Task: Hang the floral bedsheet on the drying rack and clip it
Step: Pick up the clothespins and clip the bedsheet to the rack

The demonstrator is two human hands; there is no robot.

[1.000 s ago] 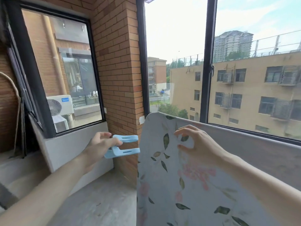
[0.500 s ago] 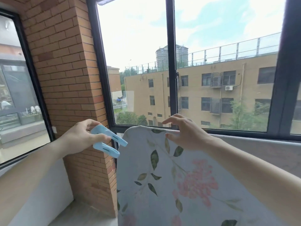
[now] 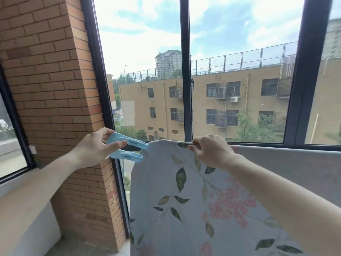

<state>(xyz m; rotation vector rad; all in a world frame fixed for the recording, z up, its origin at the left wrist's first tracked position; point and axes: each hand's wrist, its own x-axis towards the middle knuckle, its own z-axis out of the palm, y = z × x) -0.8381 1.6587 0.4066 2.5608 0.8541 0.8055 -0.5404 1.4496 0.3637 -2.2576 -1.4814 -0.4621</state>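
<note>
The left hand (image 3: 92, 148) squeezes a blue clip (image 3: 127, 147), its mouth spread wide at the sheet's (image 3: 177, 200) top corner, ready to bite. The right hand (image 3: 210, 150) pinches the draped sheet's top fold, likely steadying it; the rack beneath is hidden.

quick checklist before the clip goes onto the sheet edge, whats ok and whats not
1. Blue clip gripped in the left hand: ok.
2. Clip's prongs spread, open end facing the floral bedsheet: ok.
3. Right hand pinches the sheet's top edge: ok.
4. Sheet draped over a support, hanging down: ok.
5. Rack bar under the fabric: cannot tell, it is covered.
6. Clip seated on the sheet: not ok, its tips are only at the left edge.
</note>
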